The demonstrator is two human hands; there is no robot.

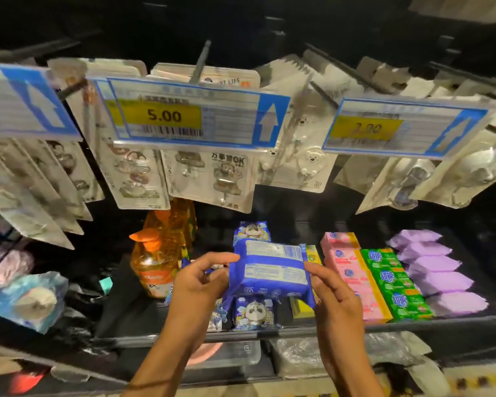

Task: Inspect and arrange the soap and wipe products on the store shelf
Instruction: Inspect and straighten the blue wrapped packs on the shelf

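Observation:
A blue wipe pack [272, 270] is held above the shelf with its printed back label facing me. My left hand [201, 277] grips its left end and my right hand [334, 296] grips its right end. Below it, more blue panda-print wipe packs [254, 312] lie in a row on the dark shelf, with another panda-print pack [251, 230] behind. To the right lie rows of pink soap bars [352, 273], green soap bars [393, 285] and purple packs [438, 270]. A yellow soap box [312, 253] shows behind the held pack.
Orange pump bottles [158, 253] stand left of the wipes. Hook packs [212, 173] hang on pegs above, behind blue price tags [189, 116] reading 5.00 and 7.00. A light blue pack [26, 299] lies at far left. Clear boxes [229, 353] sit on the lower shelf.

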